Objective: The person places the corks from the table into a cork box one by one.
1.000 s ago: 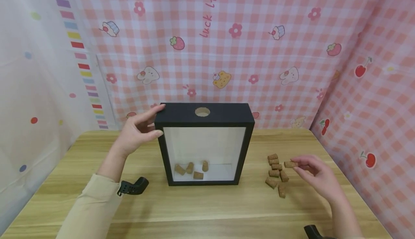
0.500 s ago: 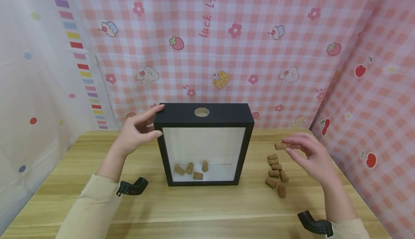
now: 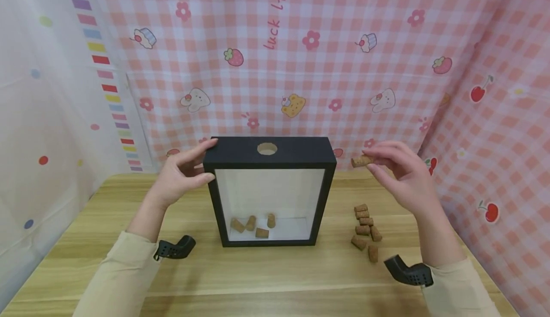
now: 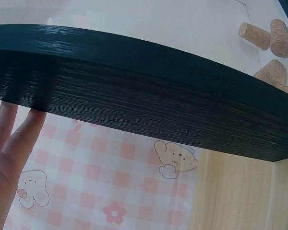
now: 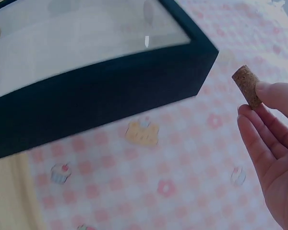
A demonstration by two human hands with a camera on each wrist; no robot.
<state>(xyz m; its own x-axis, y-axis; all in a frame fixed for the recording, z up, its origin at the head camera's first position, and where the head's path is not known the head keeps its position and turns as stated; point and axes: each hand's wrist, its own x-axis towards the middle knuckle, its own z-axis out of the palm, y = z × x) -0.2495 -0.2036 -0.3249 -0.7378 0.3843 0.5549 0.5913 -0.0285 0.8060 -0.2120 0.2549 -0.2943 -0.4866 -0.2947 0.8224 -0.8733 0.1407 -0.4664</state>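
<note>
A black shadow box (image 3: 270,162) with a clear front and a round hole (image 3: 267,149) in its top stands upright on the table. Several corks (image 3: 262,233) lie inside at the bottom. My left hand (image 3: 178,176) grips the box's upper left side, thumb at the front and fingers toward the back; in the left wrist view the fingertips (image 4: 36,117) touch its rear edge. Between thumb and fingers, my right hand (image 3: 399,174) pinches a cork (image 3: 361,161), raised to the right of the box and apart from it. The right wrist view shows that cork (image 5: 247,86) near the box's corner.
Several loose corks (image 3: 363,230) lie on the wooden table (image 3: 258,279) right of the box. A pink checked cloth (image 3: 343,78) hangs behind, with more cloth along both sides. Each wrist carries a black mount (image 3: 176,248).
My right hand has lifted the pinched cork up and to the left, from beside the loose corks to nearly the height of the box top. The left hand and box stay put.
</note>
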